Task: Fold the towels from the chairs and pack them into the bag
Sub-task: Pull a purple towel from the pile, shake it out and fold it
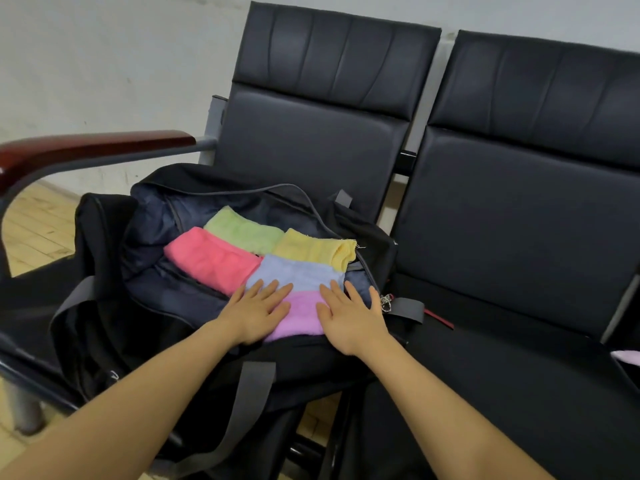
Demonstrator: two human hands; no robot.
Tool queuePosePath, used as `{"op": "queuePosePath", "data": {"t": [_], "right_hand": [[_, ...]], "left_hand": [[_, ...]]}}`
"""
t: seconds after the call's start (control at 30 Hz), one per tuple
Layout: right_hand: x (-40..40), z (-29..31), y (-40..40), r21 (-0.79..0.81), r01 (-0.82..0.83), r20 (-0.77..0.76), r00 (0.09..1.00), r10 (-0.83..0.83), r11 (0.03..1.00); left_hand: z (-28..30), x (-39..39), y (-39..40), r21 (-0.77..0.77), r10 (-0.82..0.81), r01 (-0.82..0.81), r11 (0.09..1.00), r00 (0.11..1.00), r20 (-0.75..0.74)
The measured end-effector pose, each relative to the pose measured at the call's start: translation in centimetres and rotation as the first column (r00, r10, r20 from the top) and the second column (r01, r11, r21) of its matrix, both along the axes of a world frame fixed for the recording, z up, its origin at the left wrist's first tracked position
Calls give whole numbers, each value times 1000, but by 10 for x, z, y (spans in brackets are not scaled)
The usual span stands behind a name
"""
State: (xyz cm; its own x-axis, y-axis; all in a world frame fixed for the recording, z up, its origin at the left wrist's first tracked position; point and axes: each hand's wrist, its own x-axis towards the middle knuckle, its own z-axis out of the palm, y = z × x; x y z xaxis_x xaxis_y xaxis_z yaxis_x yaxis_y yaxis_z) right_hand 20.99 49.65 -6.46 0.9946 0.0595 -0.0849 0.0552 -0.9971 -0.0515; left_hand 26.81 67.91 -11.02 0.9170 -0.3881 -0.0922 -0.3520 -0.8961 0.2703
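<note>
A black duffel bag (104, 258) lies unzipped on the seat of the left chair (311, 133), and every place here is told from that bag. Inside its open mouth lie five folded towels: a green towel (242, 228) at the far side, a pink towel (211, 259) just in front of it and to the left, a yellow towel (317, 249) at the far right with one end resting on the bag's right rim, a blue towel (298, 271) in the middle, and a purple towel (303, 317) at the near edge, touching the blue one. The left hand (258, 315) lies flat on the near left of the purple towel, its fingers (268, 289) straight and spread, reaching onto the blue towel and gripping nothing. The right hand (351, 318) lies flat on the purple towel's right side, its fingers likewise straight and spread, tips at the blue towel and the bag's lining, holding nothing. A grey strap (242, 410) hangs down the bag's near side. To the right of the bag stands a second black chair (519, 202); at the picture's right edge a scrap of pale cloth (628, 356) shows on its seat. Left of the bag runs a reddish wooden armrest (86, 148).
</note>
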Motion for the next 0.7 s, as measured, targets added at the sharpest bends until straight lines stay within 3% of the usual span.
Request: {"op": "queuePosePath", "data": {"t": [0.2,0.3,0.43,0.7], "right_hand": [[-11,12,-6,111,15,8,1000,-16,994],[-21,20,-13,209,9,121,992,-35,978],[-45,43,-33,291,36,305,944,-128,956],[-127,63,-143,320,137,366,895,-255,937]], "left_hand": [[31,-15,4,54,53,-64,997,981,184],[50,-27,-3,14,64,-71,997,954,292],[79,-44,-28,-106,80,-44,993,929,361],[112,-104,-146,-146,-60,142,979,888,456]]}}
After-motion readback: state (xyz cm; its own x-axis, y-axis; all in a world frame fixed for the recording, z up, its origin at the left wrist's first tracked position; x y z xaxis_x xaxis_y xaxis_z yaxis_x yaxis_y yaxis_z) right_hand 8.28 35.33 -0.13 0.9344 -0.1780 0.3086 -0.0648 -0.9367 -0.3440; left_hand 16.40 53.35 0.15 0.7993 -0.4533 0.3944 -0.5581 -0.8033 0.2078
